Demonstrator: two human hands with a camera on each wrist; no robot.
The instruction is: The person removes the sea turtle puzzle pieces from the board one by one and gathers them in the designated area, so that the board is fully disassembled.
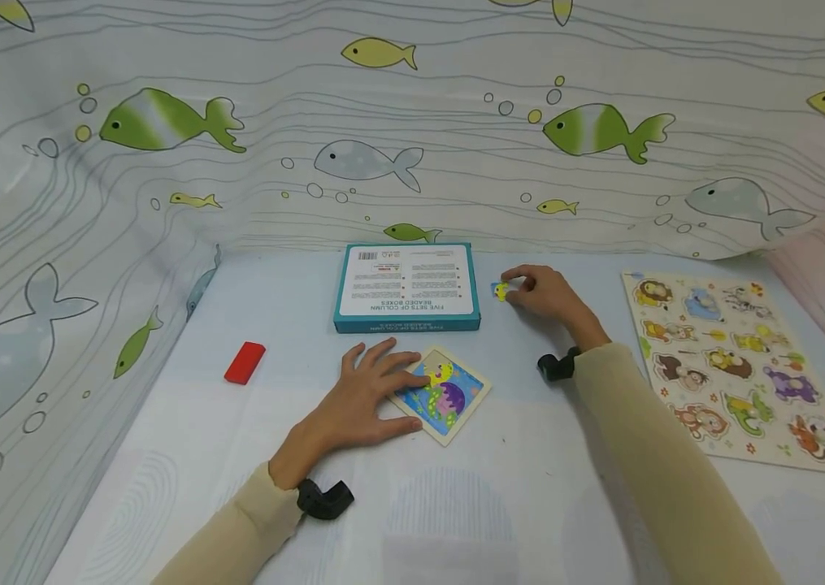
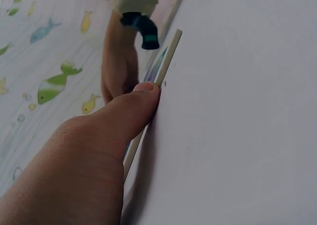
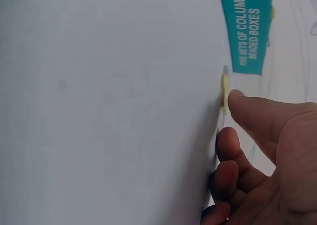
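Observation:
In the head view, a small square jigsaw puzzle point(image 1: 453, 398) with a yellow, green and purple dinosaur picture lies on the table, turned cornerwise. Bare beige wood shows at its far corner. My left hand point(image 1: 364, 398) rests on it, fingers spread, one fingertip on the picture. Its thumb point(image 2: 141, 103) presses at the puzzle's edge in the left wrist view. Beyond, to the right, my right hand point(image 1: 544, 292) is at a small blue-and-yellow puzzle piece point(image 1: 499, 291). In the right wrist view the thumb is right at this piece point(image 3: 225, 93), with a gap to the bent fingers.
A teal and white box point(image 1: 408, 288) stands behind the puzzle, left of the right hand. To the left lies a red block point(image 1: 245, 362). A large animal puzzle board point(image 1: 712, 431) lies at the right. Fish-patterned cloth point(image 1: 456, 122) rises behind the table.

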